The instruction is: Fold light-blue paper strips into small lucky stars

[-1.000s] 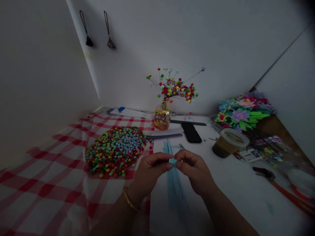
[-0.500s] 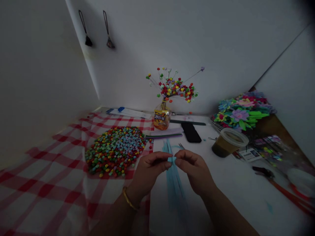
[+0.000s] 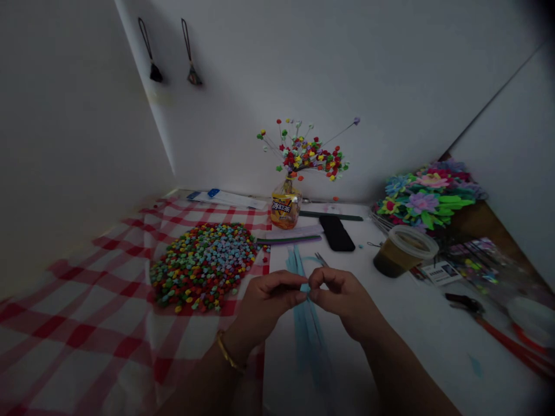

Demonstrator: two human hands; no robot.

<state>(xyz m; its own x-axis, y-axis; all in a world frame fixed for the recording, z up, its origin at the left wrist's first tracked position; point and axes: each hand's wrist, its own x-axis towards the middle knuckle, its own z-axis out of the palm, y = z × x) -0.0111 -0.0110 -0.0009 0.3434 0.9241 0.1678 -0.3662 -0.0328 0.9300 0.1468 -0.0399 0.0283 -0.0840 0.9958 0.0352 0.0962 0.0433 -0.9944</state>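
My left hand [image 3: 271, 297], with a gold bangle at the wrist, pinches a small light blue paper piece [image 3: 305, 288] between thumb and fingertips. My right hand [image 3: 342, 294] is closed on the other side of the same piece, and the fingertips of both hands nearly meet. Most of the piece is hidden by the fingers. Beneath the hands, a bundle of light blue paper strips [image 3: 309, 329] lies lengthwise on the white surface. A large heap of small coloured paper stars [image 3: 208, 263] is left of my left hand.
Behind the hands stand a bottle of star stems [image 3: 285, 208] and a black phone [image 3: 337, 233]. A lidded tub [image 3: 401, 251], pliers [image 3: 463, 301] and fuzzy flowers [image 3: 427, 199] are at the right. Scissor tips [image 3: 319, 258] show beyond my right hand. Checked cloth [image 3: 87, 300] covers the left.
The fingers of both hands have shifted and now cover more of the blue piece. My right fingers are more curled, and the hands otherwise stay in place.
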